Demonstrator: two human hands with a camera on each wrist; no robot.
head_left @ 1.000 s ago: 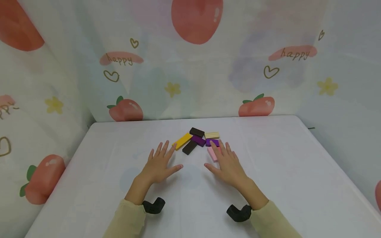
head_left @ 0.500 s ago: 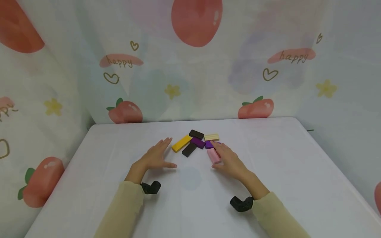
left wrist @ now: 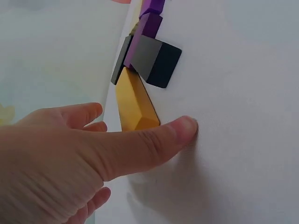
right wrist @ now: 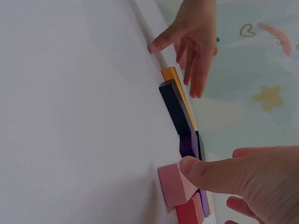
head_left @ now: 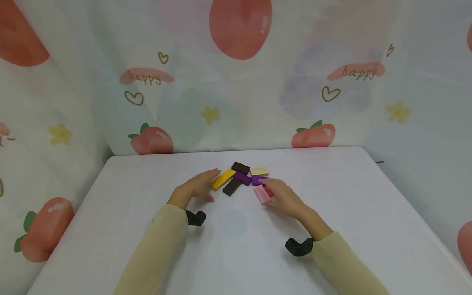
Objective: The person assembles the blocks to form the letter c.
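My left hand (head_left: 197,186) is beside the yellow block (head_left: 223,180), fingers extended past its far-left side and thumb apart from them near its front end. In the left wrist view the thumb overlaps the near end of the yellow block (left wrist: 135,105). My right hand (head_left: 287,198) reaches over the right side of the pile, its thumb at the pink block (head_left: 261,195) and its fingers over the red block (head_left: 269,191). In the right wrist view the thumb tip overlaps the pink block (right wrist: 175,184), while the other fingers are spread apart from it and partly hidden.
Around the middle of the pile lie a dark block (head_left: 232,187), another dark block (head_left: 241,167), a dark purple block (head_left: 243,178), a violet block (head_left: 258,180) and a cream block (head_left: 259,171). The white table (head_left: 236,254) meets a printed cloth (head_left: 236,131) behind.
My left hand has moved forward and right to the yellow block. The right hand's thumb has come in to the pink block, and the red block has come into sight. The blocks stay put.
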